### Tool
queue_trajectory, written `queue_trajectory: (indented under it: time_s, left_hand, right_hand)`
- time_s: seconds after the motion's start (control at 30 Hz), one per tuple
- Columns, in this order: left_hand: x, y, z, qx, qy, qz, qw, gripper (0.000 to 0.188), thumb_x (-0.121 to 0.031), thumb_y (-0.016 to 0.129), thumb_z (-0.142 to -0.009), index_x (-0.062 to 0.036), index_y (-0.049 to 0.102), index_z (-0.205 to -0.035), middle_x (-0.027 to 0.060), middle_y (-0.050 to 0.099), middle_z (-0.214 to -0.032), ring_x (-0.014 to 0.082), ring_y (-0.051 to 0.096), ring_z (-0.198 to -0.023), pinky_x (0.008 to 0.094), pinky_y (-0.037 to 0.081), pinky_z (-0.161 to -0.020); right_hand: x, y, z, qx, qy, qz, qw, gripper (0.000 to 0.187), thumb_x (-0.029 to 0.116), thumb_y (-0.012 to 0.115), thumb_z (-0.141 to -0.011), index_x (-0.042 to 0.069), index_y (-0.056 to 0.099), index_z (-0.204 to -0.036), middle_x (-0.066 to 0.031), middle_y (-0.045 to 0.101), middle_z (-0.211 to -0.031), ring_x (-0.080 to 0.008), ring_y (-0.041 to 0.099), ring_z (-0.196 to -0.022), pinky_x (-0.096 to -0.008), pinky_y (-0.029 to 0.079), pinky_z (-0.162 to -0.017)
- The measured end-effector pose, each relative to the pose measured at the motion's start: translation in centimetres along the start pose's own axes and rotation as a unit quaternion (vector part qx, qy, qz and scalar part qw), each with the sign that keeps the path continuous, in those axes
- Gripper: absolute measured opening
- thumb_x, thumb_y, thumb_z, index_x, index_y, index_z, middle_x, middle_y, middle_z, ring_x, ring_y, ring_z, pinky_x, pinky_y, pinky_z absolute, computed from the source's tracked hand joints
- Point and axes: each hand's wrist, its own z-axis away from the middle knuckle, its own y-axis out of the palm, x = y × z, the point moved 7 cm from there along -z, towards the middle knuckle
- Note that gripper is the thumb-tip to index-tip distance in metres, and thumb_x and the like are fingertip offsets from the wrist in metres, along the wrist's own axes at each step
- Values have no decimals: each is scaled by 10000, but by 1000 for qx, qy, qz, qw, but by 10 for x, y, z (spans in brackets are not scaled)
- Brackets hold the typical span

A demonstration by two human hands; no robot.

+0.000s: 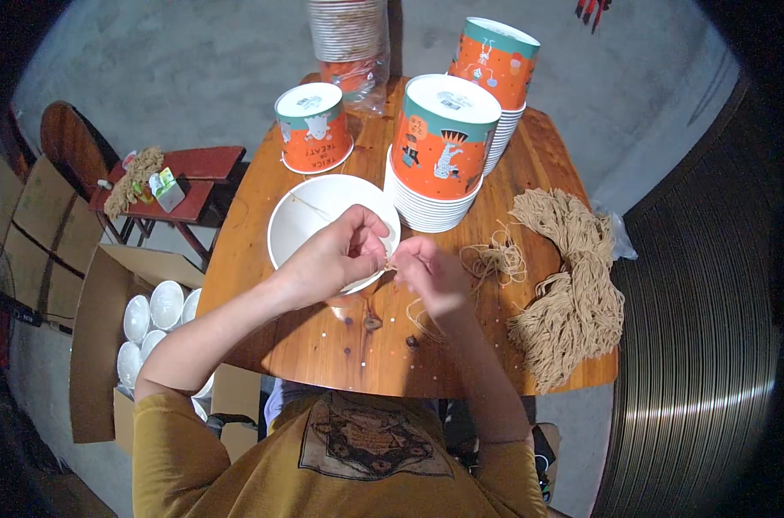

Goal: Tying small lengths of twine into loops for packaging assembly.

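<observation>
A white paper bucket [288, 229] stands mouth up near the middle of the wooden table. Over its right rim my left hand [340, 250] is closed in a pinch on a thin tan string. Close beside it, just outside that rim, my right hand [431, 272] pinches the string too, slightly blurred. Whether the string passes through the bucket's wall is hidden by my fingers. A strand of string [310, 207] lies across the bucket's inside. Right of my right hand sits a loose tangle of string [495, 262].
Stacked upside-down orange and teal buckets [443, 147] stand behind; a single one [312, 129] sits back left. A thick hank of tan string [573, 285] lies at the right. On the left, a cardboard box [98, 345] holds several white buckets, near a red bench [206, 164].
</observation>
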Motion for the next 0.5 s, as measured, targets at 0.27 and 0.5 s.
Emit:
queue_trajectory:
  time_s: [0.27,0.5]
  left_hand:
    - [1,-1,-2,-3,7,-22,1000,281,-24,617,-893,-26,441,-1111,-6,546,-888,52,524,-827,201,452,-766]
    - [2,-1,-2,-5,-2,-16,1000,273,-15,618,-883,-28,451,-1099,-10,547,-886,49,521,-825,197,446,-758]
  right_hand:
    - [23,0,10,-35,-136,91,986,89,112,619,-887,46,566,-916,-10,565,-735,-110,533,-641,-286,453,-578]
    - [11,-3,4,-49,-68,48,995,84,12,623,-862,35,591,-937,16,552,-718,-45,474,-594,-207,399,-548]
